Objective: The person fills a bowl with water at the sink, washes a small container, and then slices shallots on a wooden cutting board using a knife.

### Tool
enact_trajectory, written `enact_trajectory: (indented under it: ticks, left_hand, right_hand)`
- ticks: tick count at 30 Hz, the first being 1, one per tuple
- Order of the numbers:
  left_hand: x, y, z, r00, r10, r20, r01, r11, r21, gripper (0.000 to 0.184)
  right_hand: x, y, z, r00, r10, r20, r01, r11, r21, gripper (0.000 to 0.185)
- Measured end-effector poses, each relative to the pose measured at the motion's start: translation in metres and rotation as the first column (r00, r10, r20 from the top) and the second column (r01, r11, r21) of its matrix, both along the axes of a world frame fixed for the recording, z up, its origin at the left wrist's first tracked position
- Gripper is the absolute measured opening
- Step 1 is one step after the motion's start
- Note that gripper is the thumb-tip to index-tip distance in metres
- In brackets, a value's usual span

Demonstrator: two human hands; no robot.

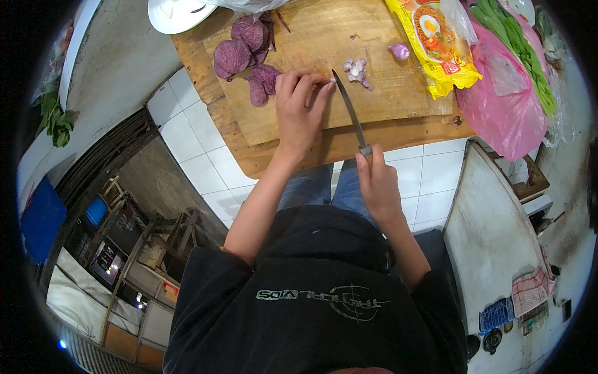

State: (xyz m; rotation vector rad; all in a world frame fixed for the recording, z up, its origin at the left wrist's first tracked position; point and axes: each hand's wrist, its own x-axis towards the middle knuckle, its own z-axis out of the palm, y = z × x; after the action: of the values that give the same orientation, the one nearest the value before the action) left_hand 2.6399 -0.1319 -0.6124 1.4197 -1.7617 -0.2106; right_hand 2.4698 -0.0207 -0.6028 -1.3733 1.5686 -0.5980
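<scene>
My right hand (380, 190) is closed around the handle of a knife (351, 112), the forefinger lying forward along it, and the blade slants up and away from me over the cutting board (311, 38), its tip just beside the fingertips of my left hand (299, 113). That left hand is bent at the knuckles, thumb and fingers brought together on a small pale piece (332, 80) at the near middle of the board (so little of it shows past my fingertips that I cannot say more of its shape, nor whether the blade is touching it). A little to the right of the knife tip lies a loose cluster of chopped pieces (356, 70), whitish with some purple among them, and farther right, by itself, a purple shallot (399, 51). Over on the left side of the board I have purple slices (232, 57), some overlapping, with a couple of them close to my left hand. The board lies on a wooden table (405, 132), whose near edge runs in front of me. At the right a yellow noodle packet (436, 47) rests next to a pink plastic bag (506, 107), with long green leaves (518, 55) lying across the pink plastic. At the far left corner sits a white plate (176, 19), beside clear plastic (252, 5).
</scene>
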Motion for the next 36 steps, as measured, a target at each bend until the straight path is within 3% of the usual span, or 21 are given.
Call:
enact_trajectory:
  ticks: [3, 9, 12, 15, 24, 30, 36]
  left_hand:
    - [-0.001, -0.001, -0.002, 1.000, 0.006, -0.007, -0.006, 1.000, 0.004, 0.014]
    - [-0.002, -0.004, -0.003, 0.999, 0.011, -0.031, -0.011, 1.000, 0.000, 0.013]
    - [-0.003, -0.005, -0.002, 1.000, 0.011, -0.027, -0.011, 1.000, -0.001, 0.013]
    - [-0.006, -0.005, 0.000, 1.000, 0.012, -0.029, -0.012, 1.000, 0.007, 0.013]
    - [-0.013, -0.006, 0.005, 1.000, 0.016, -0.003, -0.016, 1.000, 0.002, 0.012]
    - [-0.009, -0.004, 0.003, 1.000, -0.009, 0.022, 0.009, 1.000, -0.009, 0.016]
    - [-0.012, -0.004, 0.002, 1.000, 0.008, 0.030, -0.008, 1.000, -0.004, 0.016]
  right_hand:
    - [0.002, -0.001, -0.001, 1.000, 0.001, -0.008, -0.001, 0.999, 0.035, 0.025]
    - [0.004, -0.010, -0.007, 1.000, 0.024, -0.014, -0.024, 0.998, -0.058, 0.025]
    - [0.003, -0.011, -0.020, 0.997, 0.020, -0.069, -0.030, 0.989, -0.144, 0.024]
    - [-0.001, -0.011, -0.021, 0.967, 0.006, -0.253, -0.064, 0.974, -0.219, 0.023]
    - [-0.023, -0.005, -0.012, 0.994, 0.022, -0.108, -0.026, 0.999, -0.041, 0.024]
    - [-0.016, -0.005, -0.008, 1.000, -0.009, -0.006, 0.009, 0.999, -0.037, 0.024]
    - [-0.012, -0.004, -0.009, 1.000, -0.002, -0.024, 0.001, 1.000, -0.029, 0.025]
